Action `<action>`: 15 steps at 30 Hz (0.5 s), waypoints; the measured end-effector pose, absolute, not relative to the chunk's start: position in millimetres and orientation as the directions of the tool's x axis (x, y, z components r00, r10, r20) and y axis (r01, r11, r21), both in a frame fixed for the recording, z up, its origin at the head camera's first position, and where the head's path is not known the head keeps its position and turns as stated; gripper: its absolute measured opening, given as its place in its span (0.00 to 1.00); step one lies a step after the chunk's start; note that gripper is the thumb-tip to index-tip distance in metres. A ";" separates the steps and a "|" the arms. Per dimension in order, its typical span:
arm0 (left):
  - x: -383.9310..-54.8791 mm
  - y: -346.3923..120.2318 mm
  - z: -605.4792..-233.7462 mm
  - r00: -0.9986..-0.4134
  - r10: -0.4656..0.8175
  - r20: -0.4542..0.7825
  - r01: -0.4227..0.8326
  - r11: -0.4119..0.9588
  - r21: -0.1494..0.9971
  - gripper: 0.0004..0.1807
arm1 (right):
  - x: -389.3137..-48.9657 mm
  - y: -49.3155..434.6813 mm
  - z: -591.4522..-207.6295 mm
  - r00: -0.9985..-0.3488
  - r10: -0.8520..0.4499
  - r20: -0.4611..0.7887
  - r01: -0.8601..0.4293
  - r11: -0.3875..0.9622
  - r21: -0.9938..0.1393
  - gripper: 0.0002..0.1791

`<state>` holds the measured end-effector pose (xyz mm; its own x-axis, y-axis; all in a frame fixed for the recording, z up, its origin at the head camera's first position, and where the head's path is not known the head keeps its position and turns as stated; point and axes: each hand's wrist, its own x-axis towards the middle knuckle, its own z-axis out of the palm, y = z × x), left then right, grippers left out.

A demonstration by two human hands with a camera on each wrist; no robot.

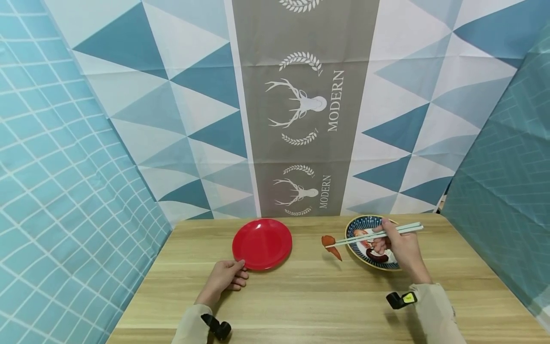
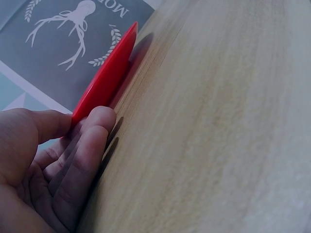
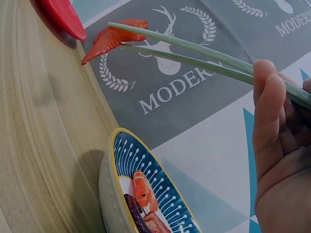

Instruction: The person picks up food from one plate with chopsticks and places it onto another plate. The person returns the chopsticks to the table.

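My right hand holds a pair of pale green chopsticks over the patterned bowl. Between their tips hangs an orange-red, pointed piece of food, lifted above the table left of the bowl. The blue-and-white bowl has a yellow rim; inside lie reddish pieces and a dark brown piece. On the left, my left hand pinches the near rim of a red plate, thumb on top and fingers beneath. Seen in the left wrist view, the plate's edge sits between thumb and fingers.
The wooden table ends at a hanging patterned cloth behind plate and bowl. Tiled-pattern sheets flank it on the left and right. A small black camera is strapped to the left wrist, another to the right.
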<state>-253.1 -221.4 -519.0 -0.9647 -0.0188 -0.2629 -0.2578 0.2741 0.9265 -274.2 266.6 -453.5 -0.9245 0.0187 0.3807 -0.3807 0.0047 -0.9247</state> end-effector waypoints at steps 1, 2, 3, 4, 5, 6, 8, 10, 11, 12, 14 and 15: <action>-253.1 -221.6 -519.2 -0.965 -0.020 -0.262 -0.257 0.274 0.927 0.23 | -274.3 265.8 -453.7 -0.923 0.026 0.383 -0.383 0.008 -0.924 0.28; -253.1 -221.7 -519.3 -0.965 -0.022 -0.262 -0.258 0.274 0.927 0.23 | -274.6 265.4 -453.9 -0.921 0.028 0.390 -0.390 0.011 -0.921 0.28; -253.0 -221.8 -519.5 -0.965 -0.023 -0.262 -0.258 0.274 0.926 0.23 | -274.9 264.9 -454.0 -0.918 0.026 0.396 -0.396 0.010 -0.918 0.28; -252.8 -221.8 -519.5 -0.965 -0.023 -0.261 -0.257 0.275 0.926 0.23 | -275.3 264.2 -454.1 -0.915 0.025 0.402 -0.402 0.007 -0.916 0.28; -252.8 -221.9 -519.8 -0.965 -0.023 -0.261 -0.257 0.275 0.927 0.24 | -275.8 263.7 -454.3 -0.913 0.023 0.407 -0.407 0.007 -0.913 0.28; -252.9 -221.9 -520.2 -0.965 -0.023 -0.260 -0.257 0.275 0.927 0.24 | -276.2 263.2 -454.3 -0.913 0.021 0.408 -0.408 0.009 -0.913 0.28; -253.3 -222.0 -520.9 -0.965 -0.020 -0.260 -0.256 0.273 0.927 0.24 | -276.5 262.5 -454.3 -0.915 0.016 0.404 -0.404 0.008 -0.915 0.27; -253.7 -222.1 -521.2 -0.965 -0.016 -0.262 -0.257 0.274 0.927 0.24 | -276.4 262.0 -454.6 -0.921 0.020 0.389 -0.388 0.013 -0.921 0.26; -253.9 -222.2 -521.2 -0.964 -0.015 -0.265 -0.259 0.274 0.926 0.24 | -276.2 261.8 -454.7 -0.925 0.025 0.378 -0.378 0.019 -0.926 0.26; -254.0 -222.1 -521.0 -0.964 -0.014 -0.266 -0.260 0.275 0.926 0.24 | -276.0 261.6 -454.8 -0.930 0.030 0.367 -0.366 0.019 -0.930 0.26; -254.2 -221.5 -520.0 -0.963 -0.016 -0.268 -0.262 0.275 0.925 0.23 | -275.8 261.3 -455.3 -0.936 0.042 0.350 -0.349 0.023 -0.937 0.28; -254.3 -221.1 -519.3 -0.963 -0.017 -0.268 -0.262 0.275 0.925 0.23 | -275.6 261.2 -455.5 -0.939 0.049 0.341 -0.340 0.026 -0.940 0.29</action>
